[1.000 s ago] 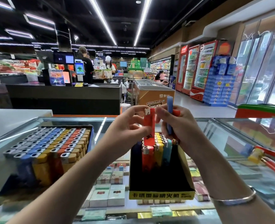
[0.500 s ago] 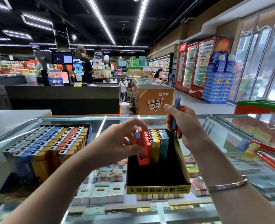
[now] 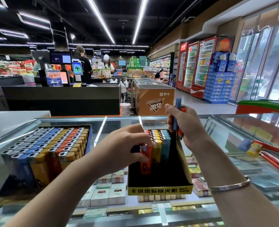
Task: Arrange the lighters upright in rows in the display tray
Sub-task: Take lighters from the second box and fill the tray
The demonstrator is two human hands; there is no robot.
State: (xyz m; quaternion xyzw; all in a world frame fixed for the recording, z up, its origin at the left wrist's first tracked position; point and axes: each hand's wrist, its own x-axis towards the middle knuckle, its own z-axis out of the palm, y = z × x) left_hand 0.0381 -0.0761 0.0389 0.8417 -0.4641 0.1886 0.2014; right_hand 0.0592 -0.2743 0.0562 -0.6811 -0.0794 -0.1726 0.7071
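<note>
A black display tray with a yellow front strip (image 3: 160,190) stands on the glass counter. Rows of red, yellow and light-blue lighters (image 3: 158,136) stand upright in its back half. My left hand (image 3: 125,149) pinches the top of a red lighter (image 3: 146,163) and holds it upright inside the tray, in front of the red column. My right hand (image 3: 184,126) hovers above the tray's right rear corner, gripping a blue lighter (image 3: 178,104) and a red lighter (image 3: 180,135) together.
A second tray full of upright lighters (image 3: 53,145) sits on the counter to the left. Loose blue and yellow lighters (image 3: 250,146) and a red tool (image 3: 273,163) lie at the right. Cigarette packs show under the glass (image 3: 102,194).
My left hand took the red lighter from beside my right hand and lowered it into the tray. My right hand stayed above the tray's right rear with its two lighters.
</note>
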